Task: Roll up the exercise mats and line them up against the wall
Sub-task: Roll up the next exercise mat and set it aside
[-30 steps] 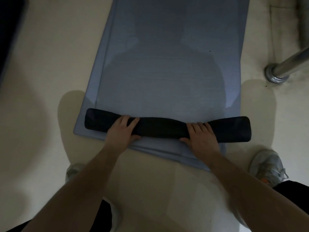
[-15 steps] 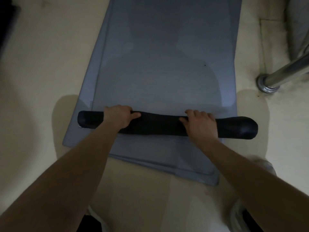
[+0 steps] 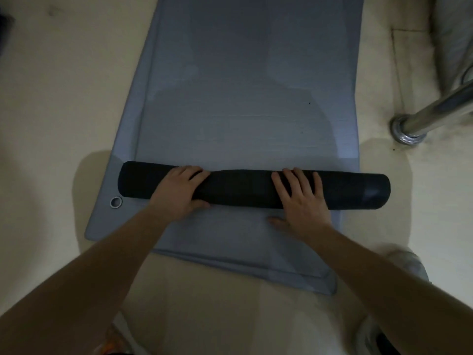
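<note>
Roll [image 3: 253,188] pushed farther up mat [image 3: 245,98], grommet [image 3: 116,201] uncovered; left hand [image 3: 179,194] fingers curled over roll, right hand [image 3: 303,201] fingers flat, pressing. Much mat left.

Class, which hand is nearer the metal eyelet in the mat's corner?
Left. The left hand grips the dark roll near the eyelet; the right hand rests farther along it.
</note>
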